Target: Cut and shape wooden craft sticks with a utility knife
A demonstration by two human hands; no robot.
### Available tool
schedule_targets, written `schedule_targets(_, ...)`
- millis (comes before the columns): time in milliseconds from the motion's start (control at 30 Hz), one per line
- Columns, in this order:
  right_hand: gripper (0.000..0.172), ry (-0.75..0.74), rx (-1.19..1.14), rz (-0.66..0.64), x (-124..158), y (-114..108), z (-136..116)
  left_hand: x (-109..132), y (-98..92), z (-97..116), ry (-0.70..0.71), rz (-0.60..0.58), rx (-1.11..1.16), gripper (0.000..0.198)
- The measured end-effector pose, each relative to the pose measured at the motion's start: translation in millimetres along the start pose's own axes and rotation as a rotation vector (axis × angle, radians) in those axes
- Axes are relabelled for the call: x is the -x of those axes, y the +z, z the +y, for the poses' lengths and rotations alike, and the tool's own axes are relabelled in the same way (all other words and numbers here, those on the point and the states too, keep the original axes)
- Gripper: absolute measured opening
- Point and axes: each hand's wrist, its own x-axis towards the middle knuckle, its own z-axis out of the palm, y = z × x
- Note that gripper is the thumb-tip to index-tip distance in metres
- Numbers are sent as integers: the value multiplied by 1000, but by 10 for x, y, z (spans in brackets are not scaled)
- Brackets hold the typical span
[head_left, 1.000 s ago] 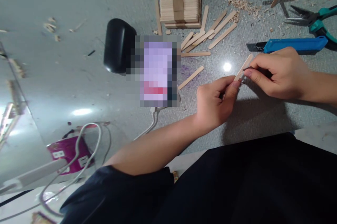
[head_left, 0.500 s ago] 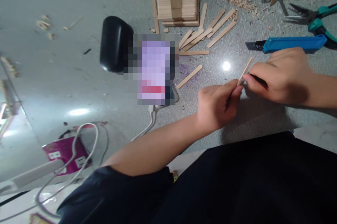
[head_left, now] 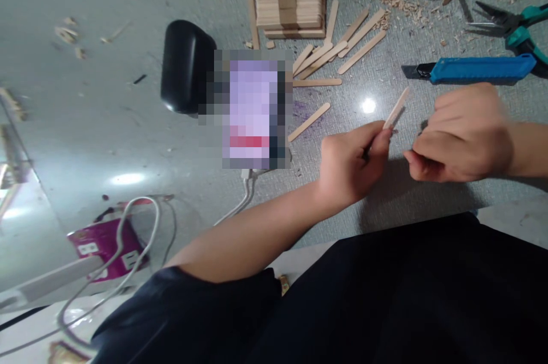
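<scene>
Our left hand pinches a wooden stick; our right hand curls near the blue cutter, and we cannot tell whether it grips anything.

Wooden stick: pale, slim, plain | held: pinched between thumb and forefinger of your left hand, lower end hidden in your grip | pose: slanted, free end pointing rightward and away from you | place: above the tabletop, well in from the edge nearest you
</scene>
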Motion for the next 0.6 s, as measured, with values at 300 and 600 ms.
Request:
schedule_targets(300, 55, 208, 120, -15, -26, 29, 112, -33, -24, -52, -106, 9, 102, 40)
schedule_targets(600, 35, 305, -29, -24, 3, 10, 48, -14, -29, -47, -79, 23, 110, 40)
